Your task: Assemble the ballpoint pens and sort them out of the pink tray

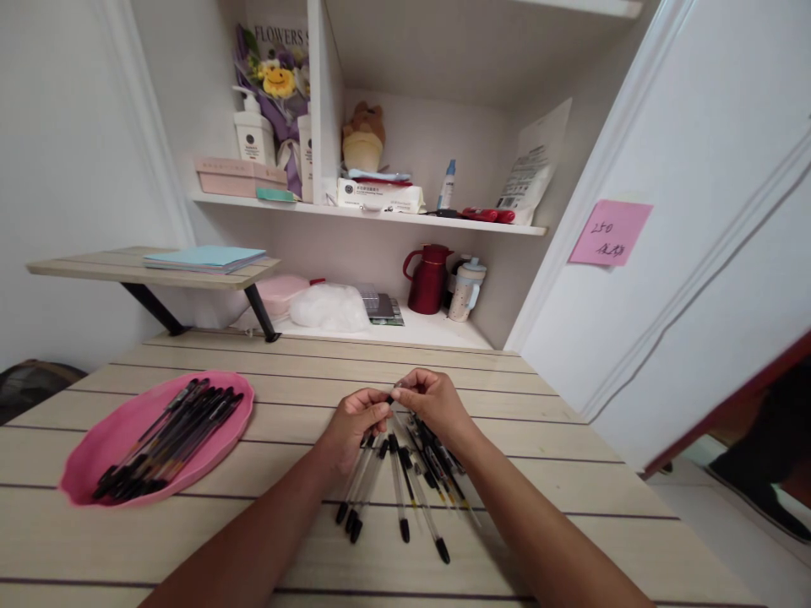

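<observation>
Small dark piece at frame centre mostly covered by fingertips of left hand and right hand; which pen part, cannot tell. Upper ends of some loose pens hidden behind hands. Both forearms cut by bottom edge. Upper left: lettering broken off at shelf divider. Right of centre: dark container largely behind speckled cup. Pouch print, upper right, too small to read. Dark-clad leg cut by right edge.
</observation>
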`<state>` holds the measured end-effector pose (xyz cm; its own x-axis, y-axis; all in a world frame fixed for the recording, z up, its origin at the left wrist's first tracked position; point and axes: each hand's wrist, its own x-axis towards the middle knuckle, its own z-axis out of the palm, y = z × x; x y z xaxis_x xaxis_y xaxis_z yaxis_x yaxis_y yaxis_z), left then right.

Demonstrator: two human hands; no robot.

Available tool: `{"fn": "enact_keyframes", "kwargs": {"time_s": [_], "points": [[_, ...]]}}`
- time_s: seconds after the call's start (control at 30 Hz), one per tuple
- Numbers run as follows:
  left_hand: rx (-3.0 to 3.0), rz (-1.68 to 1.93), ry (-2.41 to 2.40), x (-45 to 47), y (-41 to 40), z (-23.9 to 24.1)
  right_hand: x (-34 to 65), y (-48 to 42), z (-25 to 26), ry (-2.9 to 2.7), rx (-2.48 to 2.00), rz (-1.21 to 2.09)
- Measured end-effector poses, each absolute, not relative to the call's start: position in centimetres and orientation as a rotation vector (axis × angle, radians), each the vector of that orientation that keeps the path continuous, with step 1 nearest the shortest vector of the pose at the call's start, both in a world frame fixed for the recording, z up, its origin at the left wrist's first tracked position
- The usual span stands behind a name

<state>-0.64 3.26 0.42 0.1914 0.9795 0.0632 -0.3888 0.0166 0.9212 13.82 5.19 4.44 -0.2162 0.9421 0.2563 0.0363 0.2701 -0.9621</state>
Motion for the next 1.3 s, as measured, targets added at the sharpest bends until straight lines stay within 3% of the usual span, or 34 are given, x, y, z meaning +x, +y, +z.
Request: {"fn": "enact_keyframes", "kwargs": {"time_s": [1.3], "points": [[1.050, 1.231, 0.784, -0.70, 3.31, 0.36, 12.79, 4.59, 4.11, -1.337, -0.916, 1.196]]}}
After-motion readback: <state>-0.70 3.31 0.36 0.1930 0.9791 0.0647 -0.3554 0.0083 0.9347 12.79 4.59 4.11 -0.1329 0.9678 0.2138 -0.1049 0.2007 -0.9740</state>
